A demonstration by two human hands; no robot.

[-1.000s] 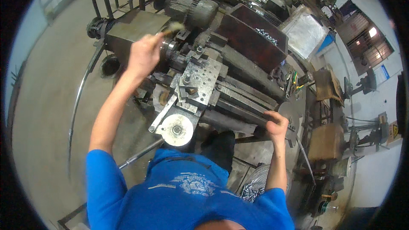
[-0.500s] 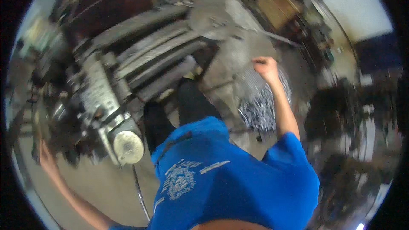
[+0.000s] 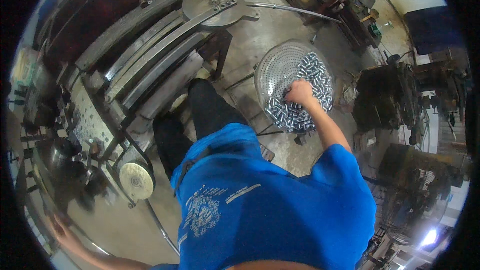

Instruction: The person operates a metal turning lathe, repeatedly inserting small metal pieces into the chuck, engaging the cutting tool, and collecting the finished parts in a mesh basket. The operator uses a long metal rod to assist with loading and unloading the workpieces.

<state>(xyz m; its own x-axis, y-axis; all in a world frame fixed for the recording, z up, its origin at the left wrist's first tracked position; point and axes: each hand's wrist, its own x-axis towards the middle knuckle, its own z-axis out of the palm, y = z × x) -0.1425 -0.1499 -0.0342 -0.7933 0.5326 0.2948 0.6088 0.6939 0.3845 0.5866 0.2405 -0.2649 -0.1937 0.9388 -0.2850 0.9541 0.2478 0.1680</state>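
A round perforated metal basket (image 3: 276, 67) stands to the right of my legs. Many short, shiny metal cylinders (image 3: 314, 77) lie heaped over its right and near sides. My right hand (image 3: 300, 91) is down at the heap's edge with its fingers curled together; whatever they grip is hidden beneath them. Far out to the left, close to the picture's rim, is my left hand (image 3: 61, 231). It is smeared and dim, so its fingers do not show clearly, and I make out nothing in it.
Left of my legs stands a machine with long steel bars (image 3: 165, 50), a pale round disc (image 3: 136, 181) at its near end and a big round plate (image 3: 214, 5) at its far end. A long metal handle (image 3: 295, 11) sticks out rightward. Dark machinery (image 3: 382, 102) lines the right.
My right hand has come down and slightly left onto the cylinders in the basket. My left hand has moved toward the near edge. The view has shifted and sharpened.
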